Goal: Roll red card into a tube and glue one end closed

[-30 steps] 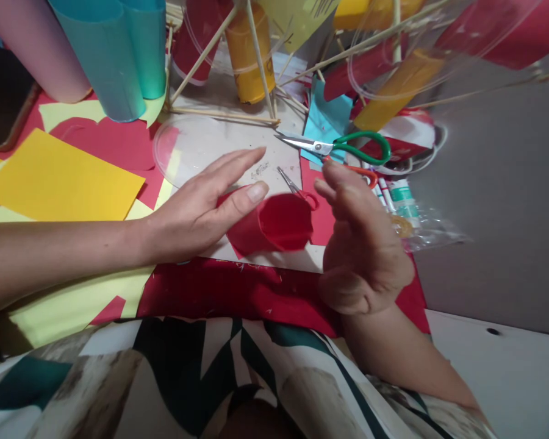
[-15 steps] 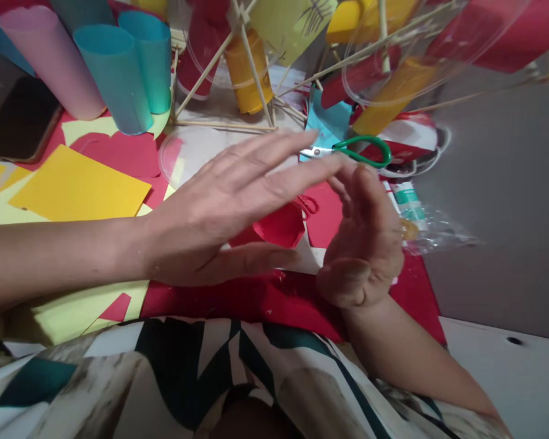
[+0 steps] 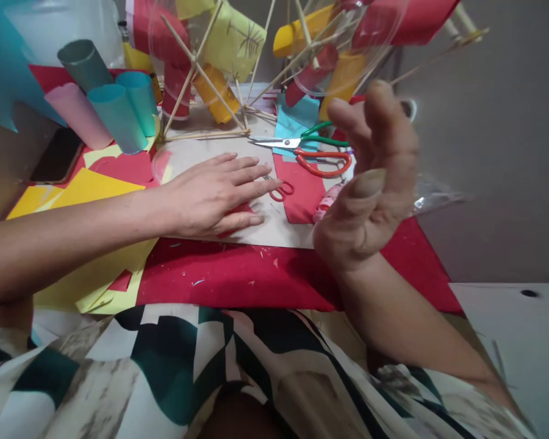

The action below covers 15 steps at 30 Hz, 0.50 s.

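My left hand (image 3: 219,194) lies palm down with its fingers spread over a pale board (image 3: 274,235). Bits of something red (image 3: 243,208) show beside its thumb; the rest is hidden under the hand. By its fingertips are small scissors with red handles (image 3: 282,191). My right hand (image 3: 370,183) is raised at the right, its fingers loosely bent and apart, with nothing visible in it. Behind it lie green-handled scissors (image 3: 290,143) and larger scissors with orange-red handles (image 3: 322,163). A strip of red paper (image 3: 297,204) rests between the two hands.
Stick frames (image 3: 205,79) with coloured paper tubes stand at the back. A pink tube (image 3: 80,116) and teal tubes (image 3: 119,119) stand left of them, near a phone (image 3: 57,155). Yellow paper (image 3: 91,186) lies under my left forearm. A grey wall (image 3: 494,152) bounds the right.
My hands have moved apart: the left has gone down toward the board, while the right has risen. The view has shifted, and the orange-red scissors handles now show.
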Motion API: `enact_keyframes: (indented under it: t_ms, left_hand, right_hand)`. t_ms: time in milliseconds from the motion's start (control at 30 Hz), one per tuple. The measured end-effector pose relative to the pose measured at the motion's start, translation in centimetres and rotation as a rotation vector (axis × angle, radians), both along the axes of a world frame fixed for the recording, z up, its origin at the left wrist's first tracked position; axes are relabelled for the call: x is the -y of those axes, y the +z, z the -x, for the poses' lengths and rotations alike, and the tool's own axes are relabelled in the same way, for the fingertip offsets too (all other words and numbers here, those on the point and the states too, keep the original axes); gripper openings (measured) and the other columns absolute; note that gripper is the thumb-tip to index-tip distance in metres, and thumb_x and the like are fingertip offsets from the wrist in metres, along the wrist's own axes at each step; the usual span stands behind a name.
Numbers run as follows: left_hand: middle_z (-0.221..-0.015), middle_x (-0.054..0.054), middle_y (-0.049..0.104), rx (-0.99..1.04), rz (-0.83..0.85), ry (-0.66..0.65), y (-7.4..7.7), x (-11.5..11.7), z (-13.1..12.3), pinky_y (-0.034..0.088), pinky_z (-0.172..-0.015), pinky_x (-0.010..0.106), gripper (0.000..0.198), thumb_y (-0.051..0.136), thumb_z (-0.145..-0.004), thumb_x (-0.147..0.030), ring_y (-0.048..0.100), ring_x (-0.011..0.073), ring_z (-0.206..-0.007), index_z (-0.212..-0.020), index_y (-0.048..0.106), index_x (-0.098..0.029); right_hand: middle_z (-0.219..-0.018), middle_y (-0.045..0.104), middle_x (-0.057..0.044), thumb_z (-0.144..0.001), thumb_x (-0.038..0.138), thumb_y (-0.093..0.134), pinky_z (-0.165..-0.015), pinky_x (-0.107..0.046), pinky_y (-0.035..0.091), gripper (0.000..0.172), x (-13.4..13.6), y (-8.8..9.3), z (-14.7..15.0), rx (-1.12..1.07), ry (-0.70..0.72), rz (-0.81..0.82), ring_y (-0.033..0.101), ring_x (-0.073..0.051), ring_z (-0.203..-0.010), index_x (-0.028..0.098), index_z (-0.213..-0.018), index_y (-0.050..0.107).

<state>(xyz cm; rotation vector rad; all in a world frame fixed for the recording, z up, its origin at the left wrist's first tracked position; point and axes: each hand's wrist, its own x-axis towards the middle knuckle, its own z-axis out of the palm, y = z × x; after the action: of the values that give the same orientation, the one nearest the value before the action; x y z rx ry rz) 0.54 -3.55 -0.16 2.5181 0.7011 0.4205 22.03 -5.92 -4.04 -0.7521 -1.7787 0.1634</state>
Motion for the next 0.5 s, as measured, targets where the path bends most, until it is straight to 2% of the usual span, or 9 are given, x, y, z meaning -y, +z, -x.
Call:
enact_keyframes:
  t_ms: [67,100,200,267,333,400,433,500]
  left_hand:
    - [-0.160,0.012,0.043,0.007,0.029,0.004,0.02,-0.09,-0.05,0.010,-0.126,0.049,0.059,0.067,-0.088,-0.039,0.029,0.0374,-0.153,-0.144,0.056,-0.023]
    - [-0.160,0.012,0.044,0.008,0.033,0.003,0.07,-0.05,-0.13,0.010,-0.126,0.049,0.059,0.068,-0.088,-0.039,0.029,0.0373,-0.153,-0.143,0.057,-0.023]
    - [-0.158,0.012,0.047,0.019,0.076,0.026,0.32,0.21,-0.46,0.009,-0.126,0.049,0.058,0.070,-0.085,-0.041,0.029,0.0378,-0.152,-0.138,0.061,-0.022]
    - [-0.153,0.012,0.052,0.067,0.159,0.072,0.49,0.36,-0.64,0.013,-0.125,0.050,0.055,0.075,-0.080,-0.039,0.030,0.0391,-0.152,-0.131,0.067,-0.022]
    - [-0.149,0.012,0.056,0.111,0.221,0.107,0.58,0.45,-0.72,0.016,-0.125,0.050,0.053,0.079,-0.076,-0.036,0.030,0.0397,-0.151,-0.125,0.069,-0.021]
    - [-0.151,0.013,0.053,0.103,0.197,0.086,0.58,0.46,-0.71,0.013,-0.125,0.050,0.055,0.078,-0.077,-0.037,0.030,0.0391,-0.152,-0.128,0.068,-0.019]
    - [-0.154,0.013,0.051,0.087,0.170,0.069,0.56,0.46,-0.69,0.011,-0.126,0.049,0.056,0.076,-0.079,-0.038,0.030,0.0382,-0.152,-0.131,0.066,-0.018]
    - [-0.157,0.014,0.047,0.050,0.121,0.038,0.52,0.43,-0.66,0.007,-0.127,0.048,0.059,0.073,-0.082,-0.039,0.029,0.0370,-0.153,-0.135,0.062,-0.016]
  right_hand:
    - [-0.151,0.047,-0.002,-0.103,0.054,0.026,-0.118,-0.053,0.041,0.052,-0.09,0.38,0.21,-0.027,-0.048,-0.122,0.052,-0.031,-0.140,0.041,-0.151,0.037]
    - [-0.147,0.053,-0.001,-0.103,0.053,0.030,-0.115,-0.051,0.045,0.049,-0.14,0.57,0.25,-0.045,-0.058,-0.167,0.057,-0.029,-0.134,0.040,-0.149,0.043]
    - [-0.143,0.058,0.003,-0.105,0.049,0.030,-0.112,-0.047,0.050,0.044,-0.11,1.03,0.24,-0.044,-0.052,-0.196,0.062,-0.025,-0.130,0.045,-0.146,0.045]
    - [-0.144,0.058,0.004,-0.106,0.047,0.026,-0.111,-0.048,0.050,0.045,0.07,1.13,0.22,-0.008,-0.103,-0.168,0.062,-0.024,-0.130,0.049,-0.149,0.040]
    - [-0.147,0.056,0.002,-0.106,0.045,0.025,-0.112,-0.051,0.050,0.051,0.27,1.08,0.20,0.083,-0.193,-0.113,0.059,-0.026,-0.134,0.050,-0.156,0.025]
    - [-0.150,0.053,0.000,-0.105,0.040,0.029,-0.113,-0.054,0.047,0.059,0.41,0.96,0.17,0.163,-0.248,-0.058,0.055,-0.029,-0.138,0.048,-0.160,0.010]
    - [-0.151,0.053,-0.001,-0.104,0.038,0.031,-0.114,-0.055,0.047,0.062,0.45,0.90,0.14,0.174,-0.246,-0.051,0.054,-0.030,-0.139,0.046,-0.161,0.007]
    - [-0.151,0.052,-0.001,-0.105,0.037,0.030,-0.114,-0.055,0.045,0.060,0.46,0.85,0.10,0.142,-0.208,-0.049,0.054,-0.030,-0.139,0.046,-0.161,0.012]
